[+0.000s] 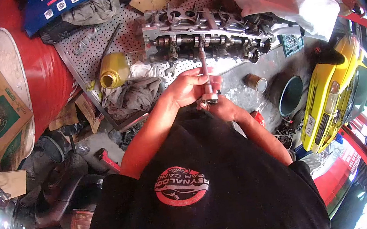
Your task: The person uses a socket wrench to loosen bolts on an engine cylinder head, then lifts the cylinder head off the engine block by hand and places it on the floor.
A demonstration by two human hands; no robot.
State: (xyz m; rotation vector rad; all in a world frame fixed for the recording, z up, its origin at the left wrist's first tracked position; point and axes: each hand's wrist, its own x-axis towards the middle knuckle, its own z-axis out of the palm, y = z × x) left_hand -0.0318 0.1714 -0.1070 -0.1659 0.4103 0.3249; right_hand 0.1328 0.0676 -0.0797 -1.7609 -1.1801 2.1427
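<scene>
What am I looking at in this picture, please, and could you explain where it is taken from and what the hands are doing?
There is no machine here. This is one wide-angle picture from a camera worn on a person's head, looking down past their black shirt. The left hand and the right hand both grip a long socket tool, whose far end meets an engine cylinder head. That part lies on a perforated metal table, along with a yellow bottle and grey rags. A small tin can lies to the right, and a red drum is on the left.
</scene>
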